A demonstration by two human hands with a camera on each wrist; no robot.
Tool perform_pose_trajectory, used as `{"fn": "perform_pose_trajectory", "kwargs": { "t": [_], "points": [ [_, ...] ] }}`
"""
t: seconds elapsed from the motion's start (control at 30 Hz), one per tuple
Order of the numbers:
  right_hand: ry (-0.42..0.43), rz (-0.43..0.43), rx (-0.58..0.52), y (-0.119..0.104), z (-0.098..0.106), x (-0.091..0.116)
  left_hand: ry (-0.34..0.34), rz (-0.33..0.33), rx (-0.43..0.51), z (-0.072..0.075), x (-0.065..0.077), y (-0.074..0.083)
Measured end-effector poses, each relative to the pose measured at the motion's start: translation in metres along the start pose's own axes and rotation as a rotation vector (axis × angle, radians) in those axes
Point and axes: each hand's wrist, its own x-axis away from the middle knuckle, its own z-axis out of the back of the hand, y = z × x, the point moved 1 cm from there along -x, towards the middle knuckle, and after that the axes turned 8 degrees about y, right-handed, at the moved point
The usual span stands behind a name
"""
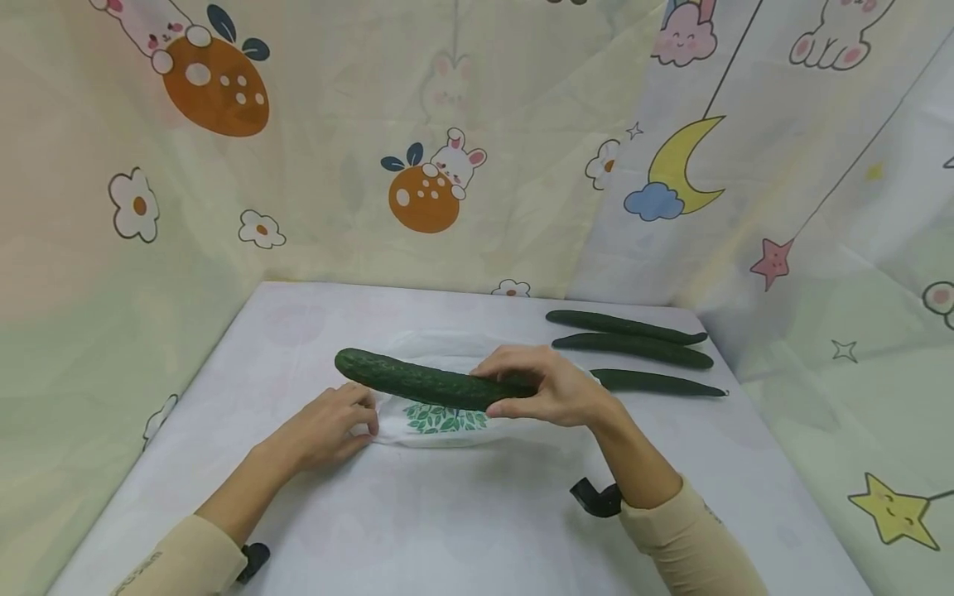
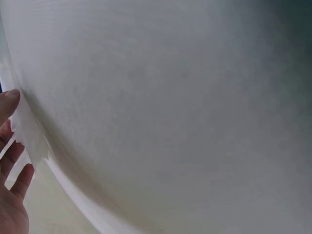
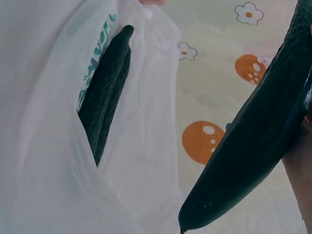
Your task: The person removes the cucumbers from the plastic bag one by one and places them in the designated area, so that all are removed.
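One left hand [image 1: 335, 426], fingers bent; left arm [image 1: 246, 488] reaches in beside the left edge of the table [image 1: 447, 530]. One right hand [image 1: 555, 387], raised, fingers curved opposite the thumb; right arm [image 1: 641, 455] slants leftward.

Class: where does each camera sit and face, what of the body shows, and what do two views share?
Head: worn on the head, looks forward and down at the white bag; left hand, right hand and sleeves show.
Left wrist: worn on that wrist, close on the bag; fingers show at left.
Right wrist: worn there, facing the bag and patterned backdrop; part of that hand shows.
Head and right wrist share the held cucumber.
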Motion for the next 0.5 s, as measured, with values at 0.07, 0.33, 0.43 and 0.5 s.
{"fn": "perform_pose_trajectory", "kwargs": {
  "t": [0.07, 0.33, 0.43, 0.5],
  "points": [
    [-0.001, -0.002, -0.001, -0.002, 0.004, -0.001, 0.011, -0.012, -0.003, 0.000, -0.001, -0.001],
    [0.022, 0.020, 0.029, -0.008, 0.020, 0.001, 0.007, -0.002, -0.001, 0.000, -0.002, -0.001],
    [0.037, 0.013, 0.050, -0.008, 0.025, 0.005, 0.003, -0.002, 0.002, 0.000, -0.002, -0.001],
    [0.046, -0.008, 0.066, -0.008, 0.029, 0.009, 0.004, -0.007, 0.001, -0.001, -0.002, -0.001]
  ]
}}
